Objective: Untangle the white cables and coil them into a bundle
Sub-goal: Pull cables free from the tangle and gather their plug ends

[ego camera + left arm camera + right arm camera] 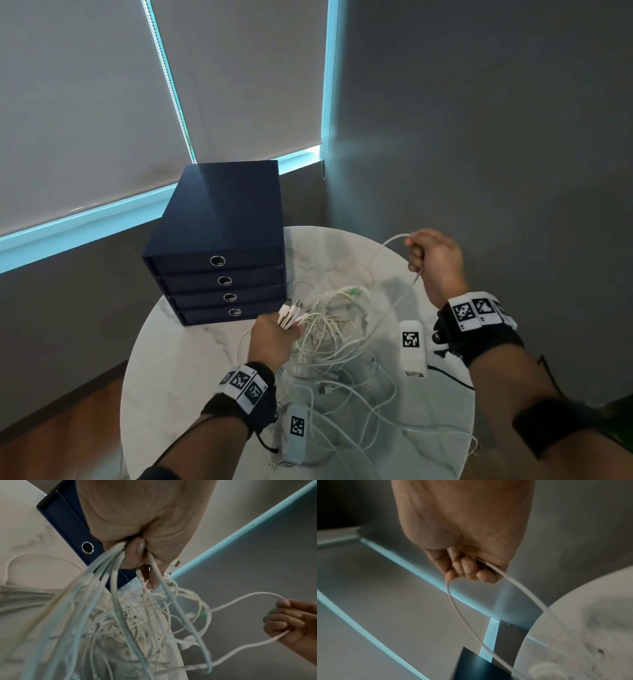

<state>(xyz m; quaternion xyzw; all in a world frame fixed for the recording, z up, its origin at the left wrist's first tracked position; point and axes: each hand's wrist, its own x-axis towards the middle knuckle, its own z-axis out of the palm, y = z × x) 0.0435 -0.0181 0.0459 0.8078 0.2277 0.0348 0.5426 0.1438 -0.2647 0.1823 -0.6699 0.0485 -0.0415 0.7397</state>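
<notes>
A tangle of white cables (337,339) lies in the middle of the round marble table (191,370). My left hand (274,337) grips several cables near their plug ends (289,313), which stick up beside the drawer box. From that fist the cables (109,588) fan down into the tangle. My right hand (433,255) is raised over the table's far right edge and holds one white cable (394,240). That cable (513,588) passes through the curled fingers and loops back toward the pile. The right hand (288,620) also shows in the left wrist view.
A dark blue four-drawer box (219,246) stands on the table's far left, close to my left hand. Grey walls and window blinds (85,102) lie behind. More cable loops (376,421) trail toward the table's near edge. A black wire (452,377) runs off to the right.
</notes>
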